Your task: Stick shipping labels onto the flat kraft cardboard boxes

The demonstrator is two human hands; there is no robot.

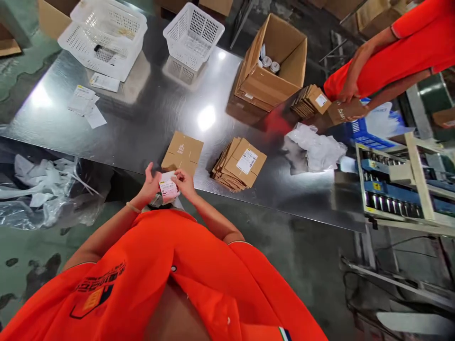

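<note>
A small stack of white printed labels (168, 187) is held in front of my body at the table's near edge. My left hand (150, 184) grips the stack from its left side, thumb pointing up. On the other side, the fingers of my right hand (185, 183) pinch its upper right corner. Just beyond the hands lies a flat folded cardboard box (182, 152) with white print. To its right sits a pile of flattened boxes (240, 165), the top one bearing a white label.
White plastic baskets (122, 52) and another basket (194, 35) stand along the far side, near loose label sheets (85, 102). An open carton (273, 61) holds round items. At right, a co-worker's hands (351, 99) hold a cardboard piece beside crumpled plastic (316, 147).
</note>
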